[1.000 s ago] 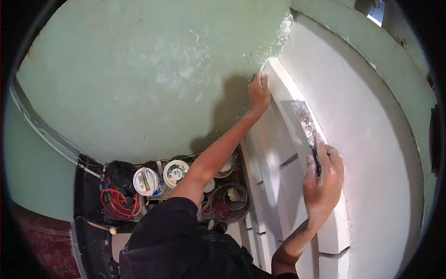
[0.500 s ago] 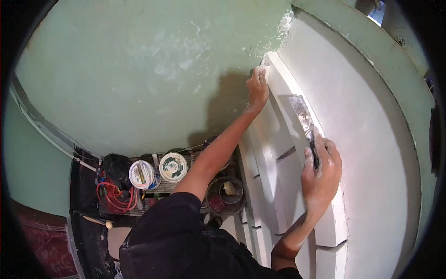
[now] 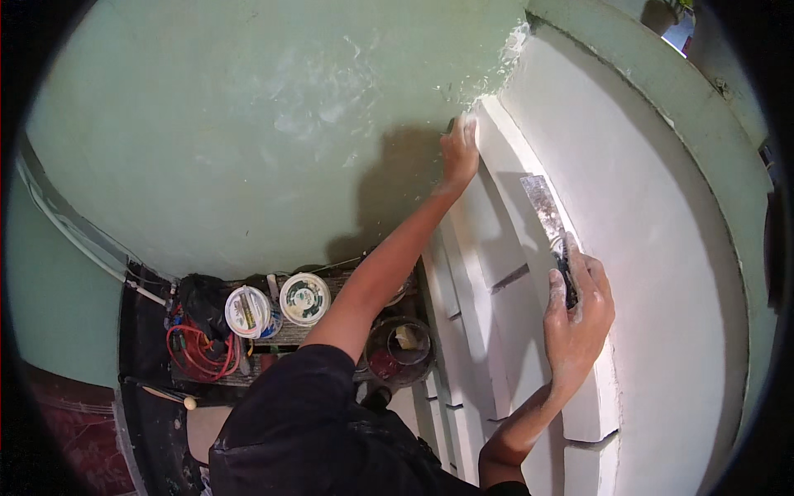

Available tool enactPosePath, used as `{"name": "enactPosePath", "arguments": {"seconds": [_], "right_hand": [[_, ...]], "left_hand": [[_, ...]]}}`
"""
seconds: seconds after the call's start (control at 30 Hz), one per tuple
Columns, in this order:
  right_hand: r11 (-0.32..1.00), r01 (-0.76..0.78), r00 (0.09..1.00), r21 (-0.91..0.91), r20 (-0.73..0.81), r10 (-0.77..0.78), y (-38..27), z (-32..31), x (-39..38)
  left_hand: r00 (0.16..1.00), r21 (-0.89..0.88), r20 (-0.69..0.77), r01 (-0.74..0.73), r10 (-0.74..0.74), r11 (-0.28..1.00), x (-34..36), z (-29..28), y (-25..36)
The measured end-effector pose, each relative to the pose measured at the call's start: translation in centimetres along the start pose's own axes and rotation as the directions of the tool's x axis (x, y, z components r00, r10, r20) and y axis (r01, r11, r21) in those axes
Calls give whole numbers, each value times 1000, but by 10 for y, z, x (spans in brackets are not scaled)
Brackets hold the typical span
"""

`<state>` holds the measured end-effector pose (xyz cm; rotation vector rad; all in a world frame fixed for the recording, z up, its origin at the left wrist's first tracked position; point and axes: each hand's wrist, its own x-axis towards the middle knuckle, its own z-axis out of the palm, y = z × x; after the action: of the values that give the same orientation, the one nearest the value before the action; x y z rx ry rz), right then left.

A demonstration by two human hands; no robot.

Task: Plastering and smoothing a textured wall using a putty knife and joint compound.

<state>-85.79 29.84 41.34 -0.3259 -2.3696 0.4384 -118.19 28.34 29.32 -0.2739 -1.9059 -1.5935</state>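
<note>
Barely shifted, the right hand [image 3: 579, 326] still grips the scraper [image 3: 542, 202]; left hand [image 3: 460, 155] curled, contents unclear

Wide fisheye on head, peering steeply down over black sleeve [image 3: 327, 372]! Left hand [image 3: 460, 153], right hand [image 3: 581, 326] near, green wall [image 3: 207, 157] ahead; edges bowing, dark rim hard to read.

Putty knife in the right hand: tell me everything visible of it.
The putty knife has a flat, straight-ended blade that looks like metal, greyish and blotched with pale residue, and a dark handle, partly hidden by the right hand gripping it. The blade points up and slightly left in the picture, over the white trim; whether they touch, I cannot tell.
</note>
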Motion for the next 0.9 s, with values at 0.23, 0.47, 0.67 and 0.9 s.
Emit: {"name": "enactPosePath", "arguments": {"seconds": [0.23,0.47,0.67,0.9], "right_hand": [[997,76,997,27,-15,-76,-7,5,8],[966,148,985,211,-118,-125,2,1,2],[983,28,989,182,-145,-1,6,9,7],[982,145,964,122,-242,-112,-16,14,42]], "left_hand": [[952,293,285,-199,113,935,-139,-99,-103],[903,-111,401,214,-153,971,-193,-201,-8],[776,-545,602,572,-188,613,-180,-218,-21],[688,-514,724,590,-54,623,-99,-191,38]]}}
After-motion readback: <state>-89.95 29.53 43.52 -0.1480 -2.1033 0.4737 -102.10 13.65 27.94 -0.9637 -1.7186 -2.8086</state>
